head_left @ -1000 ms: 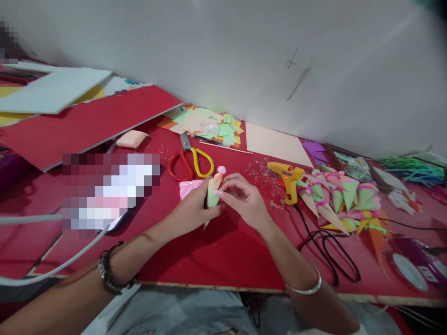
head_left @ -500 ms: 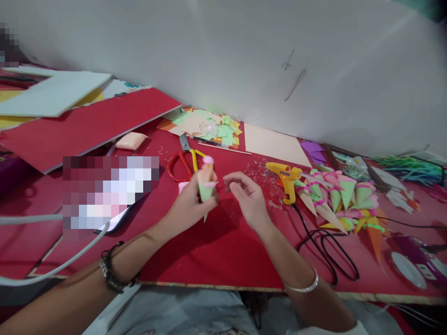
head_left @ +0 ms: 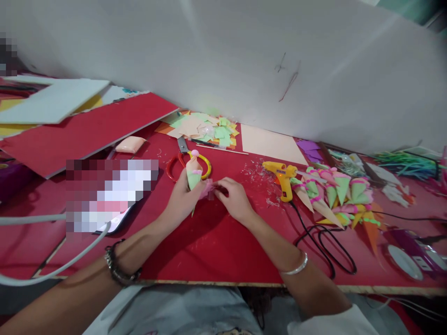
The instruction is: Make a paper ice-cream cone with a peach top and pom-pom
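Note:
My left hand [head_left: 183,195] is closed around a small paper cone [head_left: 194,179], pale green below and peach above, with a pink ball on top. The cone stands nearly upright, its tip showing under my fingers. At my left thumb is a pink, see-through piece [head_left: 206,190], thin like film or ribbon; its exact kind is unclear. My right hand [head_left: 232,197] pinches the right edge of this piece. Just behind the cone lie scissors [head_left: 206,166] with red and yellow handles, partly covered by my left hand and the cone.
A yellow glue gun [head_left: 284,179] stands to the right, its black cord [head_left: 324,246] looped on the red table. Beyond it is a pile of finished-looking paper cones [head_left: 335,190]. Paper squares [head_left: 206,128] lie at the back. Left are a phone [head_left: 122,216] and a red board [head_left: 104,125].
Both hands have shifted slightly left, and the cone with them. My right hand has closed from loosely curled fingers into a pinch on the pink piece, which now shows between the hands.

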A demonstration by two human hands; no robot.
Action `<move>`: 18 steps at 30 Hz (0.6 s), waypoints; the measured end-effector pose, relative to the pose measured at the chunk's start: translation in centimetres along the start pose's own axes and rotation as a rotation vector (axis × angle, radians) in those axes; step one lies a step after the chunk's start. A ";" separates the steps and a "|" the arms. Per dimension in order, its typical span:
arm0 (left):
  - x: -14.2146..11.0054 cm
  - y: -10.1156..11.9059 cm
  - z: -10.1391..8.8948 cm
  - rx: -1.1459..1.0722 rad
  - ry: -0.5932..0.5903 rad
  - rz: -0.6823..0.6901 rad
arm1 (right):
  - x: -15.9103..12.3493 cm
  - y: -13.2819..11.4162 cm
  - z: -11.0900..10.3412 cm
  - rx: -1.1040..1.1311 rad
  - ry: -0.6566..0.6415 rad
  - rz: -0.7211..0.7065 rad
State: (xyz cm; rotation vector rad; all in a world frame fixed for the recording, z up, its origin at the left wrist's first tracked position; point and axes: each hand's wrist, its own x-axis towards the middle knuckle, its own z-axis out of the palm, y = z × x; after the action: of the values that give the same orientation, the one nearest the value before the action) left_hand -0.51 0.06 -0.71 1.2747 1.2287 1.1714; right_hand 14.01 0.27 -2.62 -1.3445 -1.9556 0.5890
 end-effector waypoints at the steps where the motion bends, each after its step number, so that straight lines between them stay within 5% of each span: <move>1: 0.0 0.0 0.0 0.000 -0.005 -0.002 | 0.0 0.0 0.1 -0.017 0.009 0.003; 7: -0.1 -0.2 -0.2 0.028 -0.015 0.007 | -0.2 0.0 0.0 -0.015 0.065 0.004; 14: 0.0 -0.2 -0.1 0.057 -0.022 -0.003 | -0.1 -0.1 -1.7 0.604 0.442 0.275; 18: -0.3 0.5 0.0 -0.007 -0.010 -0.029 | -0.2 -0.5 -1.4 0.876 0.320 0.353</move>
State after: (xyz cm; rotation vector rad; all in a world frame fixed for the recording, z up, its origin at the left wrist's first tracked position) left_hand -0.51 -0.27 -0.22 1.2520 1.2309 1.1466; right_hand 14.84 -0.13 -1.39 -1.0991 -0.9887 1.1463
